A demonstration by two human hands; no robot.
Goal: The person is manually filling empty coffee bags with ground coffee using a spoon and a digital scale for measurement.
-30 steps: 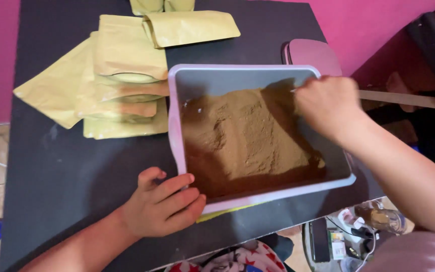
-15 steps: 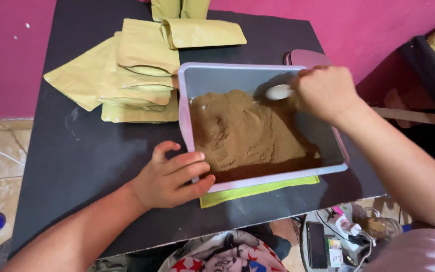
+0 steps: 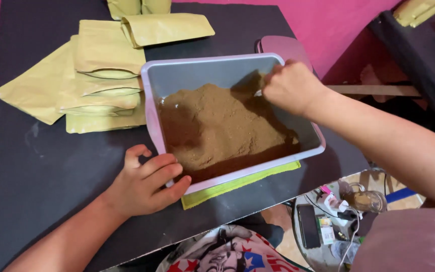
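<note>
I see a rectangular plastic tub (image 3: 203, 71) with a pale lavender rim and grey inner walls, sitting tilted on the black surface (image 3: 51, 166) near its front right corner. It holds a heap of fine brown powder (image 3: 217, 126), matte and grainy, piled high toward the middle and sloping down to the near wall, where it looks darker.

My left hand (image 3: 147, 184) rests at the tub's near left corner; its fingers lie over the rim in a loose, unclenched grip that steadies the corner without closing round it. My right hand (image 3: 290, 88) is inside the tub above the far right of the powder, its grip clenched around a small pale item that barely shows below the knuckles; I cannot tell what it is.

A flat yellow-green pouch (image 3: 237, 184) lies under the tub's near edge, partly showing. Left of the tub, a stack of yellow-green pouches (image 3: 96, 80) lies flat, smooth and slightly creased. A lavender lid (image 3: 285, 48) lies just behind the tub's far right corner.
</note>
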